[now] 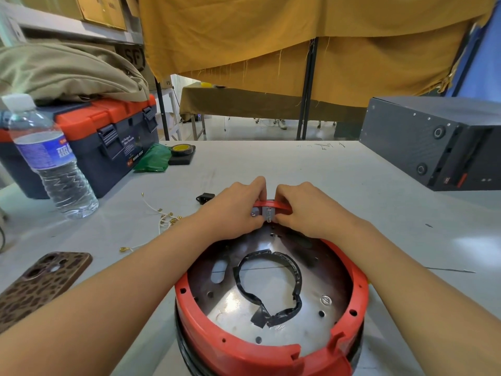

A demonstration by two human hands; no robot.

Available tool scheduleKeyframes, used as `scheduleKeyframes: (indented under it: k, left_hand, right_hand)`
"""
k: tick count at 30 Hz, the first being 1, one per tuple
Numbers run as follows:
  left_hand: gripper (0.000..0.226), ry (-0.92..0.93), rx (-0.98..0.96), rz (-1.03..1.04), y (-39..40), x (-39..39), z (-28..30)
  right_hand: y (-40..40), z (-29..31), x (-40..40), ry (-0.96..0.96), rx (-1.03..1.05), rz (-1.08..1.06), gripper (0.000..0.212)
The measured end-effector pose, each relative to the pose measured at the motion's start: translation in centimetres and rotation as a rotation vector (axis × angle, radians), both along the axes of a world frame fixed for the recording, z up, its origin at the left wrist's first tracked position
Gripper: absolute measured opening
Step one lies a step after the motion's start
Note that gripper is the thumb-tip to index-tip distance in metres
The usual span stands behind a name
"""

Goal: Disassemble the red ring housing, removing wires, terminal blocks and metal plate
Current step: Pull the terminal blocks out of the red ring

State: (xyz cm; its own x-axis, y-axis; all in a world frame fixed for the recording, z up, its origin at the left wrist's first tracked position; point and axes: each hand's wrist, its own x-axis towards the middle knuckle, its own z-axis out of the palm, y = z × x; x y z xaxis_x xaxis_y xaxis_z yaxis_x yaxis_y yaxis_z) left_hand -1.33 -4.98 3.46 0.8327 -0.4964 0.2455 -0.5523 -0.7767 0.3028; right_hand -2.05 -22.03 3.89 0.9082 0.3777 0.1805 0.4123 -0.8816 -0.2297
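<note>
Red ring housing sits low in the centre of the frame, and at its far rim both the left hand and right hand pinch the grey terminal block. A hard tug could snap it free and skid the housing across the table. Fingertips hide the fixing, and the loose wires at left are tiny.

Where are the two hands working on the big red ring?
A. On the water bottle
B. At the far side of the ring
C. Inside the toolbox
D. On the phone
B: both the left hand and the right hand pinch the small grey block at the far rim of the red ring, away from the bottle, phone and toolbox.
</note>
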Motion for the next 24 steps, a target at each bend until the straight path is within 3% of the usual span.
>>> scheduleKeyframes:
  k: [24]
  left_hand:
    - [0.031,-0.055,0.073,0.006,-0.31,0.24,-0.11]
  right_hand:
    - [0.32,0.26,0.17,-0.035,-0.036,0.027,0.021]
